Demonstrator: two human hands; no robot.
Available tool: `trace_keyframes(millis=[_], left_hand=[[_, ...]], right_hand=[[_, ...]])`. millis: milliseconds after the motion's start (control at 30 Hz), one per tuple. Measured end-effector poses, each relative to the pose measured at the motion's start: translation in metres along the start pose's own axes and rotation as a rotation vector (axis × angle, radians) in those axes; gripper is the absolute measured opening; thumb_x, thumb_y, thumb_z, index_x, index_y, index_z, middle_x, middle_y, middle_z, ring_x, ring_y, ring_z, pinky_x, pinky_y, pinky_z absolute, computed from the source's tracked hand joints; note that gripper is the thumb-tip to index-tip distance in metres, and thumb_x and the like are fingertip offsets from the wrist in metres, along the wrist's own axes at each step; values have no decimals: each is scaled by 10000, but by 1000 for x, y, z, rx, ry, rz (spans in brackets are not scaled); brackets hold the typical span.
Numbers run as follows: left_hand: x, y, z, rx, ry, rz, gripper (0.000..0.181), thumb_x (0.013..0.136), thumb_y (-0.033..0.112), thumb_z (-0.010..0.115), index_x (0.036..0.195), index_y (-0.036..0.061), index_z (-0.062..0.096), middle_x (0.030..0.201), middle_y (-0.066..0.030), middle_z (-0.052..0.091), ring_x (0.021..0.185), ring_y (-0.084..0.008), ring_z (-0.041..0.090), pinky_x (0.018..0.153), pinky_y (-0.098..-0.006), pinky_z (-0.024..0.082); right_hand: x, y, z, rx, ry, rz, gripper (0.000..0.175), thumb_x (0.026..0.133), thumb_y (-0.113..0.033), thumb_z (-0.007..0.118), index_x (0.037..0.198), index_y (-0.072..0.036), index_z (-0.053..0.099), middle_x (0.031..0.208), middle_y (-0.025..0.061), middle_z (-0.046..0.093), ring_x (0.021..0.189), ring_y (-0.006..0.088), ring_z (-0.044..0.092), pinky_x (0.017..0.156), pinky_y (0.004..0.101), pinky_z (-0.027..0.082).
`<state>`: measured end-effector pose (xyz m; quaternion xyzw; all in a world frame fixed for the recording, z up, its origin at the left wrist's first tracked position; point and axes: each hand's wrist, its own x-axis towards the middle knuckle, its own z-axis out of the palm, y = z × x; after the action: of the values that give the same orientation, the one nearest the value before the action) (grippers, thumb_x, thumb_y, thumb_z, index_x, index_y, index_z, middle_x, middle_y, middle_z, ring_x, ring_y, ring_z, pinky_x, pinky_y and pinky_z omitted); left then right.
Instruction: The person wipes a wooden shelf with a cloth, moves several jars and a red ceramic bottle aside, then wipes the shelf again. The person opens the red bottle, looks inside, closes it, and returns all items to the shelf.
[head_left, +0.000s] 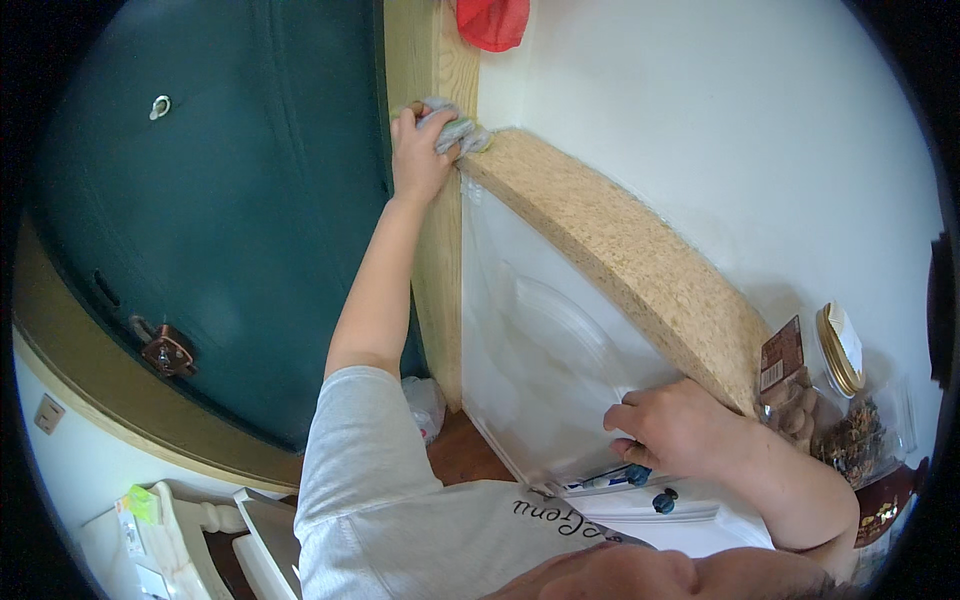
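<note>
My left hand (424, 154) is closed around a crumpled grey cloth (454, 133) with yellow-green edging. The cloth is pressed at the wooden door frame (448, 247), where it meets the far end of a speckled tan countertop (600, 225). My right hand (664, 427) hangs at the near end of the counter edge, in front of the white cabinet panel (555, 300). Its fingers are loosely bent, with a gap by the thumb, and nothing shows in them. Below it are dark blue cabinet knobs (664, 501).
A dark green door (247, 187) with a padlock-like lock (166, 354) fills the left. Jars with gold lids (841, 349) and clear food containers (855, 442) crowd the counter's right end. A plastic bag (424, 405) lies on the floor. Red fabric (493, 22) hangs above.
</note>
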<state>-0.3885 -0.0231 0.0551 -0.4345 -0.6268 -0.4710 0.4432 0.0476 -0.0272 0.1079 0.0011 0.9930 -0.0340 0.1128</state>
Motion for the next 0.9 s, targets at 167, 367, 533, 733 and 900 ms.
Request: trace_keyframes(millis=[167, 367, 533, 733, 900], left_hand=[[19, 15, -28, -110, -214, -217, 429, 721, 90, 763, 1140, 115, 675, 1175, -167, 556, 1115, -364, 561, 952, -408, 484], [55, 61, -20, -143, -212, -125, 392, 772, 152, 737, 1155, 91, 682, 1145, -192, 623, 1041, -380, 621, 912, -423, 512], [65, 75, 35, 227, -785, -225, 448, 814, 315, 701, 1080, -46, 681, 1152, -233, 668, 1098, -357, 639, 913, -432, 531], [85, 66, 72, 180, -896, -272, 466, 789, 350, 710, 1127, 31, 698, 1159, -203, 678, 1049, -361, 652, 897, -407, 528], [62, 71, 70, -130, -869, -115, 416, 823, 301, 706, 1157, 55, 690, 1097, -160, 709, 985, -278, 672, 874, -349, 516]], right_hand=[[2, 2, 4, -15, -4, -29, 182, 873, -226, 646, 874, -46, 625, 772, 143, 646, 726, 360, 662, 648, 479, 532], [0, -2, 10, -29, -47, -46, 170, 859, -216, 653, 897, -52, 629, 797, 140, 655, 759, 345, 673, 656, 473, 534], [-4, -5, 19, -71, -61, -91, 146, 828, -163, 652, 901, -39, 628, 800, 140, 659, 787, 340, 683, 650, 451, 540], [-3, -4, 27, -127, 34, -136, 132, 812, -137, 647, 887, -31, 628, 766, 140, 656, 776, 326, 693, 630, 425, 544], [2, -6, 15, -153, 189, -48, 116, 817, -160, 647, 859, -53, 633, 768, 121, 648, 768, 294, 690, 641, 409, 545]])
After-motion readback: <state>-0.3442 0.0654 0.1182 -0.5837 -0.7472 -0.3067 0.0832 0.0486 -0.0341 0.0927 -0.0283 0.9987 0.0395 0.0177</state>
